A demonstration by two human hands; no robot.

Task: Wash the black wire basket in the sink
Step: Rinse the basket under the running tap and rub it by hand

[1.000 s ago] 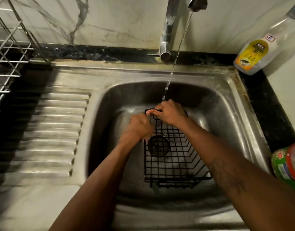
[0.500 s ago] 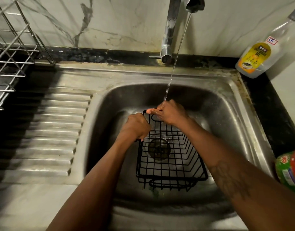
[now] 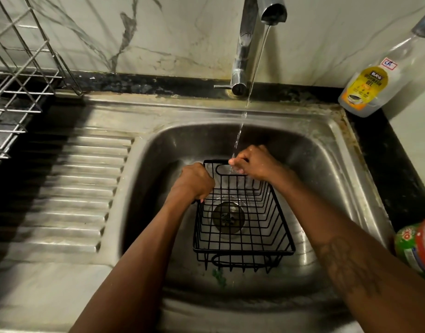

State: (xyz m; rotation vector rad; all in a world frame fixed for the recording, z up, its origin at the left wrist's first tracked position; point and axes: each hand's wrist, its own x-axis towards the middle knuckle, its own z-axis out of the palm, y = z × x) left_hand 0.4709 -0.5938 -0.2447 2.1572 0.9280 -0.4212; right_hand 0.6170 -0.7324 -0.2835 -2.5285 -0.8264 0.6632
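A black wire basket point(image 3: 245, 227) stands in the steel sink point(image 3: 326, 169), open side up, over the round drain point(image 3: 228, 216). My left hand point(image 3: 197, 181) grips the basket's left rim near the far corner. At the far end wall, my right hand point(image 3: 254, 162) pinches the top wire by the handle cutout. A thin stream of water point(image 3: 240, 131) from the chrome tap point(image 3: 245, 51) falls onto my right fingers and the basket's far rim.
A ribbed steel draining board point(image 3: 69, 188) lies left of the bowl, with a metal dish rack point(image 3: 17, 75) at the far left. A dishwash gel bottle point(image 3: 374, 85) stands at the back right. A green and red container point(image 3: 418, 246) sits at the right edge.
The basket has tipped from leaning on its far end to nearly level, its near end shifting left. My left hand slid along the left rim; my right hand stayed at the far wall.
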